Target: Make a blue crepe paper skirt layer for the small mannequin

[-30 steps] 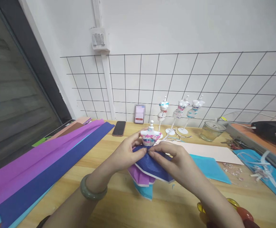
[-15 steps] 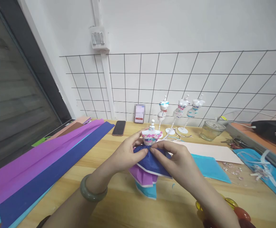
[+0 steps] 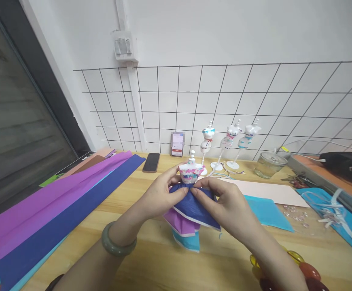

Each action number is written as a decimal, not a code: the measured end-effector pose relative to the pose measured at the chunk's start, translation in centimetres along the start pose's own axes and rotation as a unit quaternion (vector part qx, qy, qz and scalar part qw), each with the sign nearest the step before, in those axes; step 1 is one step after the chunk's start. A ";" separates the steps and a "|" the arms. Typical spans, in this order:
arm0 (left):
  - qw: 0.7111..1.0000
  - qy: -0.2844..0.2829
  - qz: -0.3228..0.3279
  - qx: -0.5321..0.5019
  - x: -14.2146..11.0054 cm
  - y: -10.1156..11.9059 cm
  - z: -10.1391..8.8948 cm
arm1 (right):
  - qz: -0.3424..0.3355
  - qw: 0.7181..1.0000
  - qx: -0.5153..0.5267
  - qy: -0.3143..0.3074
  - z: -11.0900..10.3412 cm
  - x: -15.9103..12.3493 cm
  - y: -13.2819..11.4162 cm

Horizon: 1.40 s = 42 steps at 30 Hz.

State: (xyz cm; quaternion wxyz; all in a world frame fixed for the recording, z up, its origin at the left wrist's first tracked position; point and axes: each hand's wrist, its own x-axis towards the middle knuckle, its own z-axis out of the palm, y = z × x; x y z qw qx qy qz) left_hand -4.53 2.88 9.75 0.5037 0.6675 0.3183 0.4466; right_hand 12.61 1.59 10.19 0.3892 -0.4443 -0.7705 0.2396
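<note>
In front of me stands a small dress form [image 3: 191,173], white with pink and teal patches on its bust. A layered paper skirt hangs from its waist: a navy layer [image 3: 194,207] on top, a purple layer [image 3: 182,224] below it and a light blue layer [image 3: 189,241] lowest, each with a pale edge. My left hand [image 3: 164,194] is closed at the waist, its thumb pressing the navy layer and its fingers behind the form. My right hand [image 3: 221,198] pinches the same navy layer at the front of the waist. Its thumb and forefinger lie close to the left thumb.
Long crepe paper strips [image 3: 73,210] lie at the left. At the back are a phone [image 3: 151,163], a propped-up phone [image 3: 177,144] and three more dress forms [image 3: 208,139]. A glass jar [image 3: 270,165], blue paper [image 3: 268,212] and clear beads [image 3: 295,214] sit to the right.
Both hands keep their hold at the waist with barely any shift. The navy layer's right edge hangs slightly lower. The whole view has tilted a little.
</note>
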 end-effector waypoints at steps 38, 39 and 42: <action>1.000 -0.009 0.000 -0.006 -0.2 0.0 -0.1 | 0.011 0.999 -0.041 0.024 0.4 0.1 0.5; 1.000 -0.009 0.000 -0.006 -0.2 0.0 -0.1 | 0.013 0.999 -0.040 0.025 0.4 0.2 0.4; 1.000 -0.005 0.005 -0.008 -0.1 0.2 0.2 | 0.022 0.999 -0.038 0.026 0.4 0.4 0.1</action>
